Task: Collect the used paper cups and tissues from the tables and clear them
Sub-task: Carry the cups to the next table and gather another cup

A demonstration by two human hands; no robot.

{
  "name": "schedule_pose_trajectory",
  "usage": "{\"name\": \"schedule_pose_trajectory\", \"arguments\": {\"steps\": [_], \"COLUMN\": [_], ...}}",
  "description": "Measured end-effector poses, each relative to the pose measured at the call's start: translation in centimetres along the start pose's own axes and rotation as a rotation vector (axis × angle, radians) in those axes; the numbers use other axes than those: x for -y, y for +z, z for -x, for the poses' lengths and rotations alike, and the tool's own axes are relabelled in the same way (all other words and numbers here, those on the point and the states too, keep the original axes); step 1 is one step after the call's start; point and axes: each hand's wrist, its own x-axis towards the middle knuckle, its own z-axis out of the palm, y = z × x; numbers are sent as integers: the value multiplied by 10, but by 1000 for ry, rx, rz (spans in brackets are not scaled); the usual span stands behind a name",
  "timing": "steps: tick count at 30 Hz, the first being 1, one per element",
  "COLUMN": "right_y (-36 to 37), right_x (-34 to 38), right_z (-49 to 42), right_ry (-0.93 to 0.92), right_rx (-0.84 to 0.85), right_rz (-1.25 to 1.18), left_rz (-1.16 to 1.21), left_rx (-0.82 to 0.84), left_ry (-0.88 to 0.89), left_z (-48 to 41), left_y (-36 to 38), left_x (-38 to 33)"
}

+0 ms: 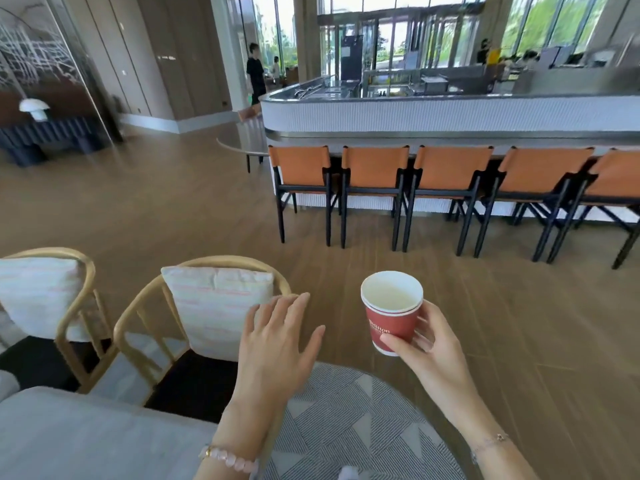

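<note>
Above table point(346, 427): right hand point(433, 348) grips cup point(393, 317) (upright); left hand point(277, 344) flat

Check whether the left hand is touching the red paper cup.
Apart. The head view shows bare floor between the left hand and the paper cup; only the right hand holds it.

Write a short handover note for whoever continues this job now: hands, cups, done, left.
Right hand holds a red paper cup upright, clear of the table; the double rim suggests two stacked.
Left hand is open, empty, near the table's far edge.
Done: this cup is picked up.
Left: clear it away; no other cup shows; a white scrap at the near table edge may be tissue.
</note>
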Motion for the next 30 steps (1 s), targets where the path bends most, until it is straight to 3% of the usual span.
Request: {"name": "schedule_pose_trajectory", "arguments": {"steps": [16,30], "right_y": [2,19], "right_x": [-47,-111], "right_z": [-273,-541], "right_ry": [36,21], "right_rx": [-50,92], "right_rz": [43,29], "left_rz": [1,-132], "left_rx": [-71,-79], "left_ry": [62,-135], "left_z": [-260,-441], "left_y": [133,237], "left_x": [71,134]}}
